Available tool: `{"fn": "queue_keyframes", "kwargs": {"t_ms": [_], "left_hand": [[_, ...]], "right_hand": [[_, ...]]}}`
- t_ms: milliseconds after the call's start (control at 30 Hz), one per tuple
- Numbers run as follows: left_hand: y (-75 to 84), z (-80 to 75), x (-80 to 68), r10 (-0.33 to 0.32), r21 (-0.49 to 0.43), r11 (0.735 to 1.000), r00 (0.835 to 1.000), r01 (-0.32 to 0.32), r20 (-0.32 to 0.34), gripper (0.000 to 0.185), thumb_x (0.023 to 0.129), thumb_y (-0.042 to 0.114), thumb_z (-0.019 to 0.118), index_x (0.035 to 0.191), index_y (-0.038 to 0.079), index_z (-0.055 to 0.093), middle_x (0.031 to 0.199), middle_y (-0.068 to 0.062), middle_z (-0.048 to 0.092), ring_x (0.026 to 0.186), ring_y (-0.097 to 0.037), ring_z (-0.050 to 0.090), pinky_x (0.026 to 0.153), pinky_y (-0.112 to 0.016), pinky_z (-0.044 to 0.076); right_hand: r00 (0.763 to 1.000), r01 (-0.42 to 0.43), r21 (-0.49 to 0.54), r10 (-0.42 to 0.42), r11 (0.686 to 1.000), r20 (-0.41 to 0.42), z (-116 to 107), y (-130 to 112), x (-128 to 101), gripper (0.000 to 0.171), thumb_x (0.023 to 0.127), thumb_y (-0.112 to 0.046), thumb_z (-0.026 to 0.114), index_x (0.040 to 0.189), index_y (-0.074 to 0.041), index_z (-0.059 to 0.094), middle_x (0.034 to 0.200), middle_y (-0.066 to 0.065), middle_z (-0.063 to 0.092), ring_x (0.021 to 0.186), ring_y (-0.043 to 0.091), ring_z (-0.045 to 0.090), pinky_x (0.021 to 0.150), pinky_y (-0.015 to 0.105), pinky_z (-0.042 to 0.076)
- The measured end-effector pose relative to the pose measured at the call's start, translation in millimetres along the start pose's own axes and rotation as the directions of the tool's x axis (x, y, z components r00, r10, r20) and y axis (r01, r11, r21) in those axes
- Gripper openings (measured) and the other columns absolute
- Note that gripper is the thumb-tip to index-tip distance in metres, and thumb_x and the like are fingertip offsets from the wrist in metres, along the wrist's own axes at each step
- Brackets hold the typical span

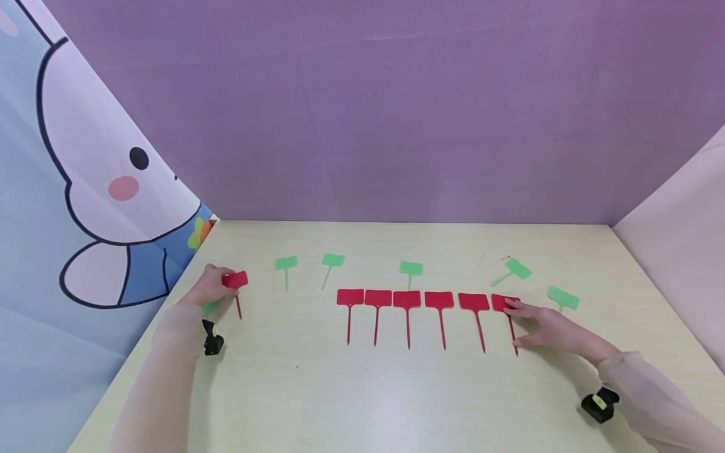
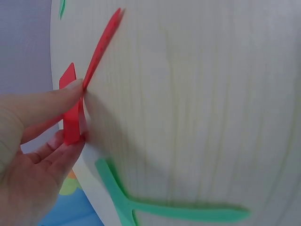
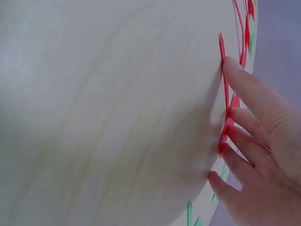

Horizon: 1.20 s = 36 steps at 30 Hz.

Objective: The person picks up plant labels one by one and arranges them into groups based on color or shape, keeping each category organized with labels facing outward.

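At the left edge of the table, my left hand (image 1: pixel 208 287) pinches a red T-shaped plant label (image 1: pixel 238 279) between thumb and fingers. The left wrist view has this label's plate tipped up off the surface, its stem slanting away past the thumb. A green label (image 2: pixel 188 212) lies under that wrist. My right hand (image 1: pixel 548 329) rests on the rightmost red label (image 1: pixel 498 302) of a row, fingertips on its plate and thumb at its stem. Several more red labels (image 1: pixel 406 299) lie side by side in this row, plates away from me and stems toward me.
Behind the red row, green labels (image 1: pixel 333 260) lie scattered at differing angles; one green label (image 1: pixel 563 297) is just beyond the right hand. A purple panel (image 1: pixel 396 126) stands along the table's far edge. A rabbit-print cloth (image 1: pixel 102 270) hangs at the left.
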<state>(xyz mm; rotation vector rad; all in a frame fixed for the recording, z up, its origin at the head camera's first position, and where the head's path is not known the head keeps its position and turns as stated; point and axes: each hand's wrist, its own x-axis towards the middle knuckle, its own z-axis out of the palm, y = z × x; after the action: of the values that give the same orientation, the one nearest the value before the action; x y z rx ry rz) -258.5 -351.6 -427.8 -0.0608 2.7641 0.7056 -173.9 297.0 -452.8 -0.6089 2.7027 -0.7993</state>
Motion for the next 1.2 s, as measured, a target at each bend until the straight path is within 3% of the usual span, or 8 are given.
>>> {"fn": "queue_keyframes", "kwargs": {"t_ms": [400,600,733,933,1200], "left_hand": [[-4.9,2.5,2.8,0.003,-0.041,0.999,0.999,-0.005,-0.04,0.054,0.078,0.007,0.064,0.124,-0.008,0.038,0.115,-0.03,0.04,0.102,-0.042,0.038,0.085,-0.05,0.042],[-4.6,3.8,3.1,-0.026,-0.093,0.995,0.998,0.02,-0.057,0.05,0.081,0.004,0.059,0.125,-0.007,0.038,0.118,-0.029,0.039,0.103,-0.042,0.037,0.087,-0.05,0.041],[-2.7,3.4,2.7,-0.012,-0.116,0.993,0.995,0.0,-0.102,0.041,0.085,0.002,0.053,0.123,-0.009,0.04,0.117,-0.03,0.041,0.101,-0.041,0.039,0.088,-0.05,0.04],[-1.2,1.1,0.4,0.003,-0.208,0.977,0.987,-0.038,-0.163,0.033,0.089,0.002,0.045,0.12,-0.011,0.044,0.117,-0.031,0.043,0.102,-0.039,0.04,0.09,-0.049,0.038],[3.6,-0.7,-1.2,0.002,-0.291,0.955,0.986,-0.052,-0.168,0.034,0.091,0.006,0.044,0.121,-0.011,0.045,0.121,-0.031,0.043,0.108,-0.039,0.04,0.091,-0.046,0.04]], "right_hand": [[1.0,0.015,-0.017,-0.015,1.0,-0.019,-0.5,-1.0,-0.9,0.069,0.069,-0.031,0.073,0.121,0.007,0.049,0.13,0.028,0.038,0.118,0.048,0.031,0.087,0.05,0.039],[1.0,-0.005,-0.003,0.005,1.0,-0.012,0.0,0.1,-0.3,0.07,0.069,-0.029,0.073,0.123,0.007,0.047,0.13,0.028,0.038,0.119,0.048,0.03,0.09,0.054,0.035],[1.0,-0.001,-0.006,0.001,1.0,-0.014,-0.5,-0.2,-0.2,0.07,0.068,-0.028,0.073,0.123,0.007,0.047,0.129,0.028,0.039,0.118,0.048,0.03,0.09,0.054,0.035],[1.0,0.005,-0.023,-0.005,1.0,-0.02,-0.5,-2.2,-0.8,0.07,0.068,-0.03,0.073,0.122,0.007,0.048,0.129,0.027,0.04,0.118,0.047,0.032,0.088,0.051,0.038],[1.0,0.013,-0.026,-0.013,1.0,-0.023,-0.6,-3.3,-1.8,0.071,0.068,-0.032,0.073,0.122,0.007,0.048,0.129,0.027,0.04,0.117,0.048,0.032,0.087,0.051,0.038]]}}
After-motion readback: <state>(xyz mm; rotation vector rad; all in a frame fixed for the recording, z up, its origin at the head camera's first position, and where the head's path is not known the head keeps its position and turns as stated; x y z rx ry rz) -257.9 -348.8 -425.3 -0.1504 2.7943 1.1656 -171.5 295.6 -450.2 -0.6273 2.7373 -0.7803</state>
